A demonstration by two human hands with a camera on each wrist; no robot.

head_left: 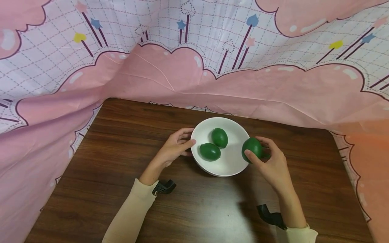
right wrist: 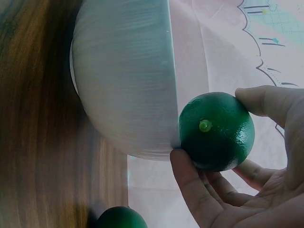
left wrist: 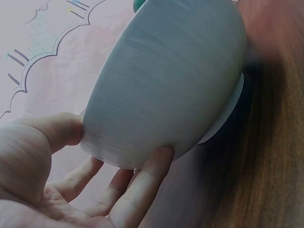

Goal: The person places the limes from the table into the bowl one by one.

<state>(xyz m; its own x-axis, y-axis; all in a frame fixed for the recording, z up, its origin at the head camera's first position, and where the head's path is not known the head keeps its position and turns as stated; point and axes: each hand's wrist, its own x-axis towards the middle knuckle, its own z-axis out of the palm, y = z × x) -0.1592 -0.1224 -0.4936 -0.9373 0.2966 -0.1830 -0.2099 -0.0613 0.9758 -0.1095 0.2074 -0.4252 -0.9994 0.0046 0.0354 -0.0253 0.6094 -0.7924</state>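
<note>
A white bowl (head_left: 232, 158) stands on the wooden table with two green limes inside, one lime (head_left: 219, 138) behind the other lime (head_left: 210, 152). My left hand (head_left: 172, 147) grips the bowl's left side. In the left wrist view its thumb lies at the rim and its fingers press the outer wall (left wrist: 161, 85). Between thumb and fingers, my right hand (head_left: 273, 163) holds a third lime (right wrist: 216, 133) at the bowl's right rim. Another lime (right wrist: 122, 218), partly cut off in the right wrist view, lies on the table below that hand.
The dark wooden table (head_left: 100, 189) spreads around the bowl. Behind it hangs a pink and white patterned cloth (head_left: 170, 74), which also runs down the left and right sides. A black wrist mount (head_left: 164, 186) sits on the left forearm, and a similar mount (head_left: 271, 216) on the right.
</note>
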